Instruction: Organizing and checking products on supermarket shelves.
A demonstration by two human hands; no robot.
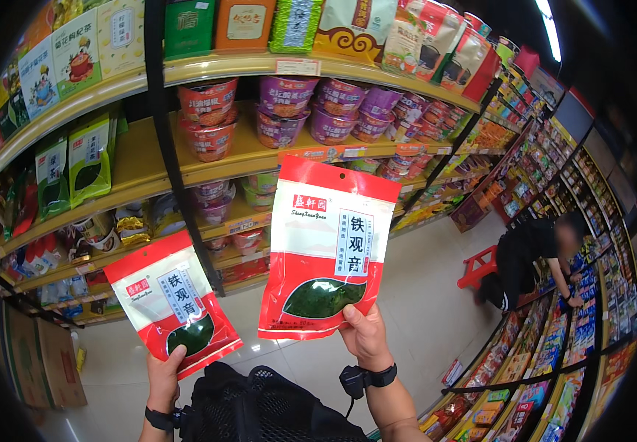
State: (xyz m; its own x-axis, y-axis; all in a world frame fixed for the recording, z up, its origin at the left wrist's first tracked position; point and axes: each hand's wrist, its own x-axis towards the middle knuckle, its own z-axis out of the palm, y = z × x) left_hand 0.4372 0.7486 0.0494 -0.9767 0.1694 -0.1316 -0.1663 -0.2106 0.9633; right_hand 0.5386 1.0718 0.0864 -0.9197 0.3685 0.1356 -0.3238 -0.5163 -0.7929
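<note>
My left hand (164, 370) grips the bottom edge of a red and white pouch of tea (150, 309), its thumb on the front beside a leaf-shaped window with dark green tea. The pouch leans to the left. In my right hand (363, 334) is a second pouch of the same kind (318, 221), held nearly upright by its lower right corner and looking larger. The two pouches are apart, fronts facing me. Both bear writing and have a hang hole at the top. Black bands are on both wrists.
Shelves ahead hold boxes of tea (75, 58), green tea pouches (90, 160) and stacked instant noodle tubs (208, 119). Cardboard boxes (47, 359) stand at the lower left. On the right, a person (528, 254) bends to a low shelf by a red plastic stool (476, 269).
</note>
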